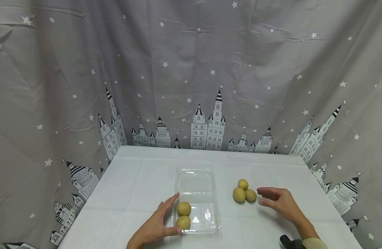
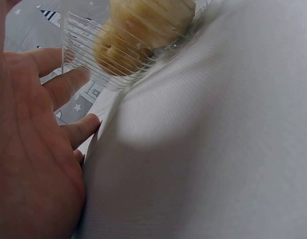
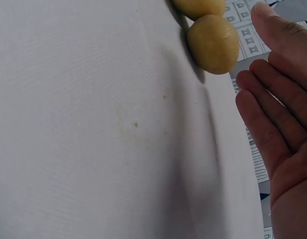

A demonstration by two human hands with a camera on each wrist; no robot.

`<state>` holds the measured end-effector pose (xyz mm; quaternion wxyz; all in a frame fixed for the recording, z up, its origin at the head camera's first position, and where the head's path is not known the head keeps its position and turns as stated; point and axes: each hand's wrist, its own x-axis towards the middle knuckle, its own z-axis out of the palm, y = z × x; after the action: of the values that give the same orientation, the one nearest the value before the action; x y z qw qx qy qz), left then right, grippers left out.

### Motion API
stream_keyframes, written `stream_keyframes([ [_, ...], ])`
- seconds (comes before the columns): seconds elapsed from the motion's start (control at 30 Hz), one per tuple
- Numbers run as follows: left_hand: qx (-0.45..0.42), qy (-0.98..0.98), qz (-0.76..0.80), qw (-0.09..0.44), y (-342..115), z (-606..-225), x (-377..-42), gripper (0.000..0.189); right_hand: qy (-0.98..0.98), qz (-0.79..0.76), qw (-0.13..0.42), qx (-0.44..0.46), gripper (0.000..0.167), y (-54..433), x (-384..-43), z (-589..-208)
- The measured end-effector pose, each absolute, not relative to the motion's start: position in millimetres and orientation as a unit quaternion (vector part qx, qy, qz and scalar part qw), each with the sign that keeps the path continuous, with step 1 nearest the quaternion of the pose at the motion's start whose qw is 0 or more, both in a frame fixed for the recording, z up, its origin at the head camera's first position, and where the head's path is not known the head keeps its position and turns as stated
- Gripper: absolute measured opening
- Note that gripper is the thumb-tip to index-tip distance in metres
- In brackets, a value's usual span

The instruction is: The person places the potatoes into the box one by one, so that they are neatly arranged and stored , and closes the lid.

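Observation:
A clear plastic clamshell container (image 1: pixel 205 218) lies with its lid (image 1: pixel 195 178) folded back away from me. Two potatoes (image 1: pixel 183 208) sit one behind the other along its left side. My left hand (image 1: pixel 156 221) is at that side, fingers extended along the wall and thumb at the front left corner. In the left wrist view, fingertips (image 2: pixel 76 82) overlap the ribbed plastic wall. Three more potatoes (image 1: pixel 239 195) form a cluster on the table to the right. Just right of them my right hand (image 1: pixel 281 202) hovers, palm facing them, fingers extended and nothing held.
A white cloth covers the table (image 1: pixel 116 204). Behind it hangs a grey curtain (image 1: pixel 178 69) printed with castles and stars. A black device (image 1: pixel 291 242) is strapped at my right wrist, beside a beige sleeve (image 1: pixel 314 243).

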<state>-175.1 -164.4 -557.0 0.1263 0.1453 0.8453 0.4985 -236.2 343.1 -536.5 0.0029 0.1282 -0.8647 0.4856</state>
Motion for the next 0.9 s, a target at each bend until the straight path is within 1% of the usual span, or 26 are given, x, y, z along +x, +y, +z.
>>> stream_keyframes([
  [0.07, 0.141, 0.846, 0.498, 0.127, -164, -556, -175, 0.118, -0.865, 0.487, -0.002, 0.121, 0.048, 342, -240, -540],
  [0.27, 0.149, 0.846, 0.498, 0.121, -165, -557, -175, 0.118, -0.856, 0.498, -0.013, 0.136, 0.052, 337, -248, -545],
  [0.5, 0.155, 0.845, 0.498, 0.117, -165, -559, -174, 0.118, -0.857, 0.495, -0.028, 0.137, 0.053, 331, -254, -547],
  [0.9, 0.163, 0.843, 0.501, 0.111, -165, -558, -174, 0.119, -0.863, 0.489, -0.022, 0.128, 0.050, 325, -255, -551],
])
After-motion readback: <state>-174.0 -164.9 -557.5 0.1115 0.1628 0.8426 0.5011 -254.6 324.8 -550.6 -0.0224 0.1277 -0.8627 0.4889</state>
